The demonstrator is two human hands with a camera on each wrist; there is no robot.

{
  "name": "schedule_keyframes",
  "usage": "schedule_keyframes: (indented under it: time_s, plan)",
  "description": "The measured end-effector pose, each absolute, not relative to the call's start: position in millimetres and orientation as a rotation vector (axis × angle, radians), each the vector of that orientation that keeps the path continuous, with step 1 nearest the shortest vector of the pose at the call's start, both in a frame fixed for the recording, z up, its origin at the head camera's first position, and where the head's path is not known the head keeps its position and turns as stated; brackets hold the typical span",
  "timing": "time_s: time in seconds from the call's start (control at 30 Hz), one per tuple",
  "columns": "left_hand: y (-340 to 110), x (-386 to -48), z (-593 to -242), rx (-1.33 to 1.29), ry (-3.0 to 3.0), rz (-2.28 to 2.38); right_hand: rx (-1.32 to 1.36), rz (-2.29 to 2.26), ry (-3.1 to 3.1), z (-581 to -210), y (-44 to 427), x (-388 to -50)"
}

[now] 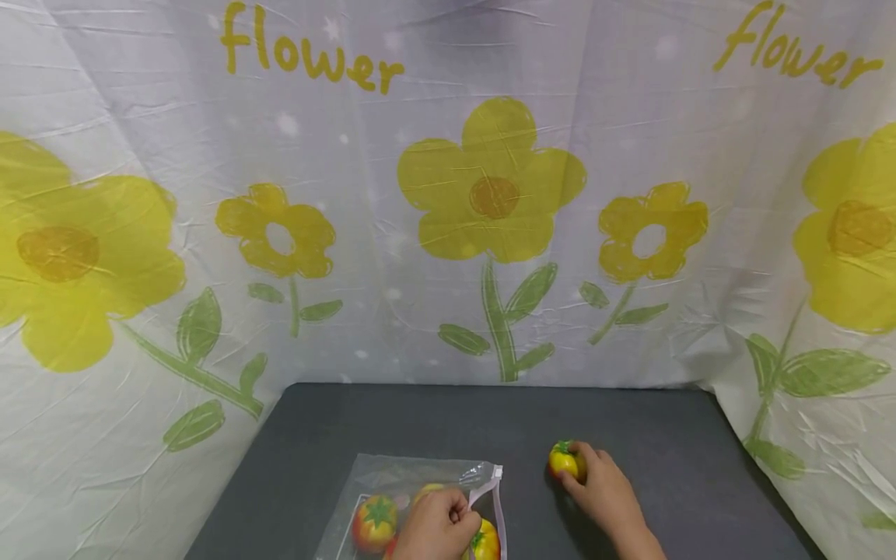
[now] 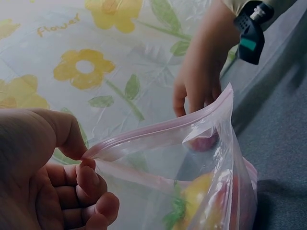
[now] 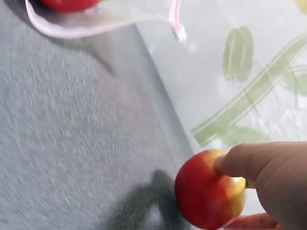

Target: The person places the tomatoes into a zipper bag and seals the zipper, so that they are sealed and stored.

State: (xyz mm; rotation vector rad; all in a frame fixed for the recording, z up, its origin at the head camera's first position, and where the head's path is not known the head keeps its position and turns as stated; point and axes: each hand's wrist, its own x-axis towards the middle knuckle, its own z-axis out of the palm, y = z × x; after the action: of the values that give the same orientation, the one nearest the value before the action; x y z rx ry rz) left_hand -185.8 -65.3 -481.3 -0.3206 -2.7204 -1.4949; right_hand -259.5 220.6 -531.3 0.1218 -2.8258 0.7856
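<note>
My left hand (image 1: 435, 527) pinches the pink zip edge (image 2: 160, 128) of a clear zip bag (image 1: 392, 470), holding its mouth apart in the left wrist view. Inside the bag lie several red-and-yellow tomatoes (image 1: 374, 523) with green leafy tops. To the right of the bag, my right hand (image 1: 607, 498) grips another tomato (image 1: 562, 460) between thumb and fingers. That tomato (image 3: 204, 191) shows a smooth red and yellow side in the right wrist view. Whether it touches the table is hard to tell.
The dark grey table (image 1: 490, 420) carries the bag at its front middle. A pale curtain (image 1: 378, 311) printed with yellow flowers hangs behind the table and along both sides. A dark device (image 2: 252, 40) is strapped at the right wrist.
</note>
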Motion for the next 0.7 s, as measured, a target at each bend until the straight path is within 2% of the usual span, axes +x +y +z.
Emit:
schedule_keyframes:
  time_s: [0.7]
  plan:
    - [-66.8,-187.1,-484.1,-0.376,-2.757,-1.445,0.112,1.155,-2.893,-501.7,206.1,-210.6]
